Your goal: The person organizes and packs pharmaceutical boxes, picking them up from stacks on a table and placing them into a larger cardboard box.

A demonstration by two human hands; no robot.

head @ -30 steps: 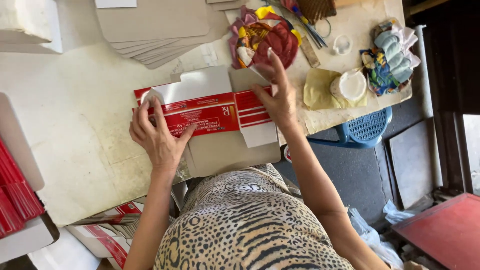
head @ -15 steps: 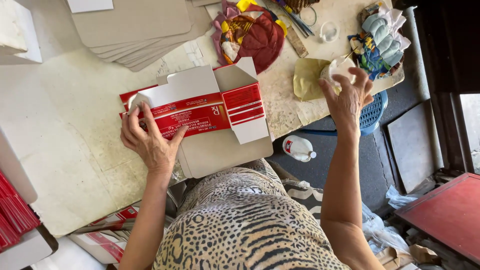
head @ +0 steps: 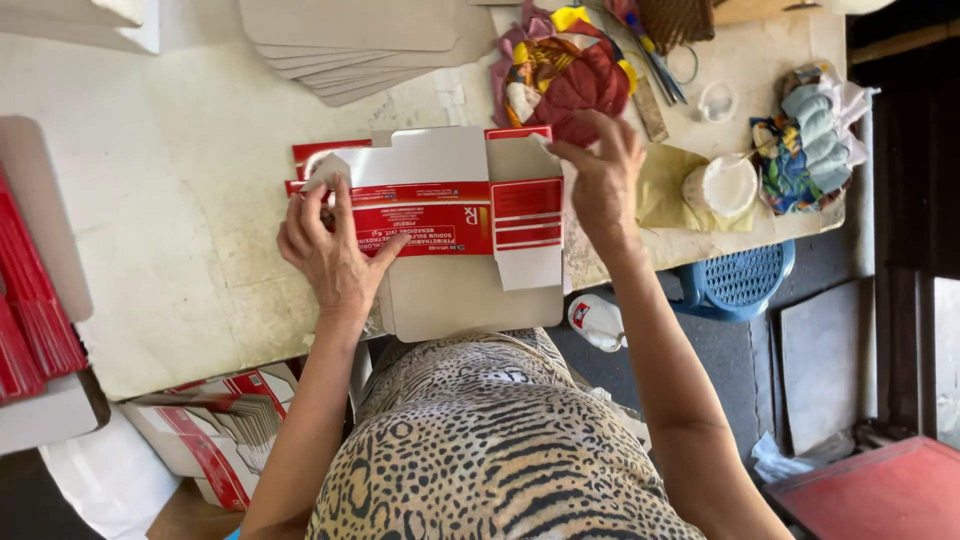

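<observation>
A flat red and white carton blank [head: 450,215] lies on the worn white table [head: 170,230], partly over its near edge. My left hand [head: 335,250] presses on the blank's left part, fingers spread over the red panel. My right hand [head: 605,180] hovers at the blank's upper right flap, thumb and fingertips pinched close at the flap's corner. Whether the fingers grip the flap is unclear.
A stack of grey cardboard sheets [head: 350,40] lies at the back. A red cloth bundle [head: 570,75], a small white cup [head: 725,185], a yellow rag [head: 665,185] and rolled cloths [head: 810,140] crowd the right. Folded cartons [head: 215,430] sit lower left, a blue basket [head: 740,285] below.
My right hand went out to the cup on the right and has come back to the blank's upper right flap. My left hand stayed pressing on the blank.
</observation>
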